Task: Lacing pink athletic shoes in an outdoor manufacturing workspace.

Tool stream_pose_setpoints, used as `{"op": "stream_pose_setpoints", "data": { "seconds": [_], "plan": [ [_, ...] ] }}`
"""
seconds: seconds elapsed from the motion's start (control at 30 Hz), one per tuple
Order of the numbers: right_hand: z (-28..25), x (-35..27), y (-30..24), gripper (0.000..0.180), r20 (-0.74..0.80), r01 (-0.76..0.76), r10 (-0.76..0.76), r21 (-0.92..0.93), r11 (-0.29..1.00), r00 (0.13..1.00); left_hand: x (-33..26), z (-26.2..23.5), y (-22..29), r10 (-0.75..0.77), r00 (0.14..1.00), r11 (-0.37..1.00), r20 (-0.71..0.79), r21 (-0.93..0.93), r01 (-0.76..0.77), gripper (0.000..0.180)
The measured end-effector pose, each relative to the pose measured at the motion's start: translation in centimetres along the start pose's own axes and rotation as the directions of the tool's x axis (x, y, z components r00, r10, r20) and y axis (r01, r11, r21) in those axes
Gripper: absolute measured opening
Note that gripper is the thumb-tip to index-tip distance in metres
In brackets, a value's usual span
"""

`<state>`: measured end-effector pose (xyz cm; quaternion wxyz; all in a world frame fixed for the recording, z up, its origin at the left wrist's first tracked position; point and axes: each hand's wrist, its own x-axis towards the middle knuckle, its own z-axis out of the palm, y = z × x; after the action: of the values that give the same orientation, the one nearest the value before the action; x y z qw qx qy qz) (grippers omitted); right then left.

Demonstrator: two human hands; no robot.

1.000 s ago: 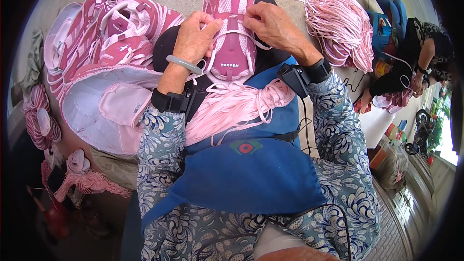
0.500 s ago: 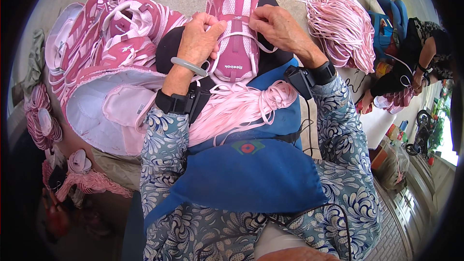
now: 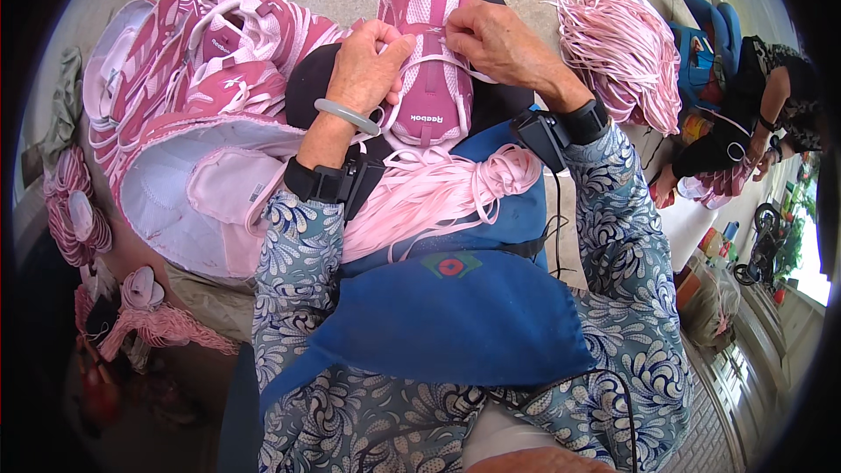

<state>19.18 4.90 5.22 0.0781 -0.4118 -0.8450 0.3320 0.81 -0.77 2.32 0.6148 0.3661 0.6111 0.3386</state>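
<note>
A pink shoe upper [image 3: 427,114] with white mesh panels lies over my dark-trousered legs, its toe end pointing away from me. Across its tongue runs a pale pink shoelace [image 3: 435,59]. My left hand [image 3: 368,66] is closed at the upper's left edge, thumb and forefinger pinching the lace. On the other side, my right hand [image 3: 504,45] is closed too, its fingertips pinched together over the eyelet edge with the lace by them; its exact hold is partly hidden. Below the upper, a bundle of pale pink laces [image 3: 447,197] rests on my lap.
Stacked pink shoe uppers [image 3: 236,44] fill the left side. A large pile of pink laces [image 3: 609,39] lies at the far right. Beyond it, a co-worker's arm [image 3: 773,101] reaches toward more pink uppers. A blue cloth [image 3: 447,324] covers my front.
My right hand has shifted slightly left and up, its fingertips further over the upper. The left hand has barely moved, still pinched at the left edge.
</note>
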Motion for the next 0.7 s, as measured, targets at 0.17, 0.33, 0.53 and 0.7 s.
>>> {"op": "stream_pose_setpoints", "data": {
  "seconds": [0.17,0.33,0.53,0.7],
  "plan": [
    [1.2,-0.7,0.7,0.017,-0.220,0.159,-0.115,0.198,0.967,0.969,0.1,0.1,0.0,0.005,1.000,1.000,-0.006,0.002,-0.005,0.022],
    [0.3,-0.3,0.2,0.017,-0.021,-0.057,0.060,0.143,0.988,0.998,-0.2,0.2,0.1,-0.004,1.000,1.000,-0.014,0.021,0.004,0.021],
    [2.0,-1.1,1.0,0.014,-0.197,0.134,-0.095,0.191,0.973,0.976,-0.3,0.1,0.2,-0.002,1.000,1.000,0.008,-0.017,0.002,0.020],
    [2.7,-1.7,1.4,0.016,-0.292,0.068,0.023,0.299,0.952,0.956,0.1,-0.3,0.0,0.002,1.000,0.999,0.028,-0.036,-0.001,0.022]
  ]
}}
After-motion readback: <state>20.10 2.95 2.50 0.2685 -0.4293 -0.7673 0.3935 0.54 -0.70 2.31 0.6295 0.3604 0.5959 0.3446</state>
